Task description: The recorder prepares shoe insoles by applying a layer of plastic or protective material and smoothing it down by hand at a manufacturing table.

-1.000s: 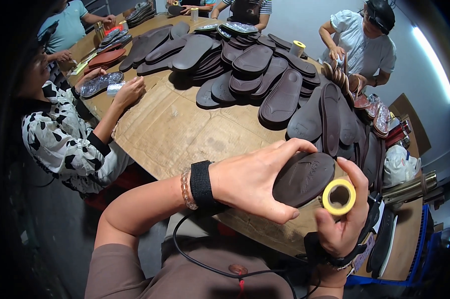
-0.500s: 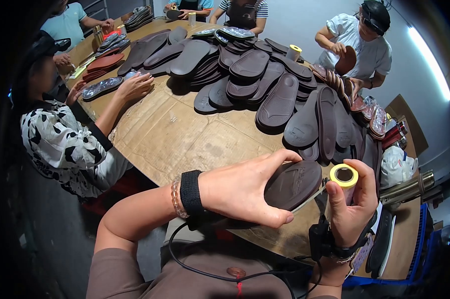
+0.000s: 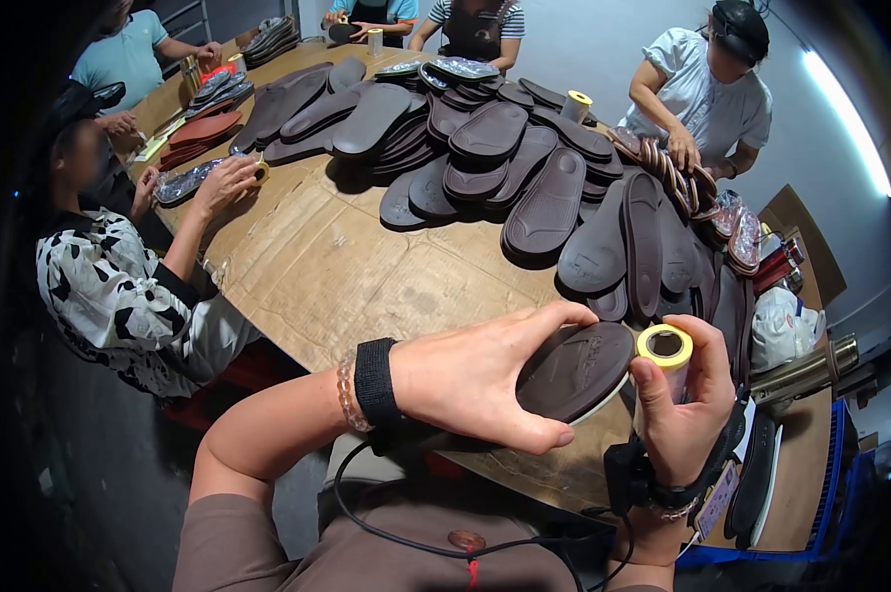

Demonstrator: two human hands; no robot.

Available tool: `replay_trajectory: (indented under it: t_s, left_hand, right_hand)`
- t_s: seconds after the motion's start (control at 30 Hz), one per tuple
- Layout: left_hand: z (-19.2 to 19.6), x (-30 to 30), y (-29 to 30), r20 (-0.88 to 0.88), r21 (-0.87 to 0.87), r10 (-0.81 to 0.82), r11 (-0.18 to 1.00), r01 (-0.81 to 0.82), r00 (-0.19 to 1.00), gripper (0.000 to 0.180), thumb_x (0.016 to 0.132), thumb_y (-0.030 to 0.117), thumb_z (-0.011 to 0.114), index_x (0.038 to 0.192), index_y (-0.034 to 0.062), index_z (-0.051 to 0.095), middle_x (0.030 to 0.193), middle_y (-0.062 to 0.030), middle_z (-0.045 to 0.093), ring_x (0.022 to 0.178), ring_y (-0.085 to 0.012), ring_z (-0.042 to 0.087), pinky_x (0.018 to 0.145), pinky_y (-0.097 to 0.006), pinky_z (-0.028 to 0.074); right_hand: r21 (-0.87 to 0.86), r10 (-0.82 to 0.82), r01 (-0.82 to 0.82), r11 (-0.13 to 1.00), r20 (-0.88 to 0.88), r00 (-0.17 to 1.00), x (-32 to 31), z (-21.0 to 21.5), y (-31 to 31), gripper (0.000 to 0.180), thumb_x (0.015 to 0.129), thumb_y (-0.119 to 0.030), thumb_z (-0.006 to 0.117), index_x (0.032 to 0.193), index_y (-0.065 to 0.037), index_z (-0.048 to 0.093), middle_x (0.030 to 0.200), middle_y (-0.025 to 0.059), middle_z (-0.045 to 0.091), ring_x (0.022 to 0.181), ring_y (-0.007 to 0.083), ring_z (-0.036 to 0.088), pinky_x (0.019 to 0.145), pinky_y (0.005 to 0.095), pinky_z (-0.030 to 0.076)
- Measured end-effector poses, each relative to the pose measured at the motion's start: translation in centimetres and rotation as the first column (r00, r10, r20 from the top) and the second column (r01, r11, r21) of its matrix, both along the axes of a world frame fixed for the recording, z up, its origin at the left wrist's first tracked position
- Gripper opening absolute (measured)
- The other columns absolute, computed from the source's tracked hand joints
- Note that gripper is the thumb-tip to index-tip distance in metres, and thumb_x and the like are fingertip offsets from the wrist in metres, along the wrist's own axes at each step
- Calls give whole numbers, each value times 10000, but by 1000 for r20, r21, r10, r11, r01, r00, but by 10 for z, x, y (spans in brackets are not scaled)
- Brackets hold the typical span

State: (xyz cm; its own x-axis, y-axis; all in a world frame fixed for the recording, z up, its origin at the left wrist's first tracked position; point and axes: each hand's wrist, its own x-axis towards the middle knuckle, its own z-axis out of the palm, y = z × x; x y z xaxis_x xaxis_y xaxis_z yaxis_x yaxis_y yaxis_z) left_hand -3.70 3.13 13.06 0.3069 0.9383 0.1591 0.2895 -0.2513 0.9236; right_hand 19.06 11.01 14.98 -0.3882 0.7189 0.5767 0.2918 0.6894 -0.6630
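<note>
Both raised: left hand (image 3: pixel 485 380) grips sole (image 3: pixel 576 370), right hand (image 3: pixel 687 409) tape roll (image 3: pixel 664 347)

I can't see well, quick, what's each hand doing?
Left hand: closed on a dark brown shoe insole.
Right hand: closed on a yellow tape roll.

This is a shoe-making workshop. A long surface (image 3: pixel 347 266) covered in worn cardboard carries heaps of dark brown insoles (image 3: pixel 524 168), dozens of them overlapping in piles. Several people sit or stand around it, each busy with insoles: one in a black-and-white patterned top (image 3: pixel 100 286) on the left, one in a white shirt (image 3: pixel 712 99) on the far right, others at the far end. Rolls of yellow tape (image 3: pixel 576 104) stand among the piles, and reddish insoles (image 3: pixel 204 128) are stacked at the far left
</note>
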Motion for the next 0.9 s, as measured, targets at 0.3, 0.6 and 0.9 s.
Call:
replay_trajectory:
  t_s: [0.3,0.6,0.9]
  left_hand:
    - [-4,-6,-2,8,242,-51,969,48,999,1019,696,337,856,1492,-35,339,1343,-192,535,1266,-302,551,1071,-390,442]
    - [3,8,-20,56,270,120,954,-131,991,900,698,330,857,1397,-32,421,1288,-184,553,1180,-309,593,998,-389,489]
    - [0,7,-29,51,323,104,939,-115,993,917,686,338,852,1406,-24,415,1285,-177,553,1180,-286,589,1017,-382,479]
  right_hand:
    - [113,107,-110,987,33,994,-4,-1,-14,583,839,-318,880,1211,0,563,951,94,658,817,173,664,754,297,526]
    - [-117,274,-271,956,15,962,-2,17,-21,657,888,-487,786,1237,16,549,897,91,648,762,180,645,695,288,509]
    - [41,134,-131,991,-91,987,1,29,-25,540,833,-417,848,1052,36,654,939,108,633,834,203,629,761,302,496]
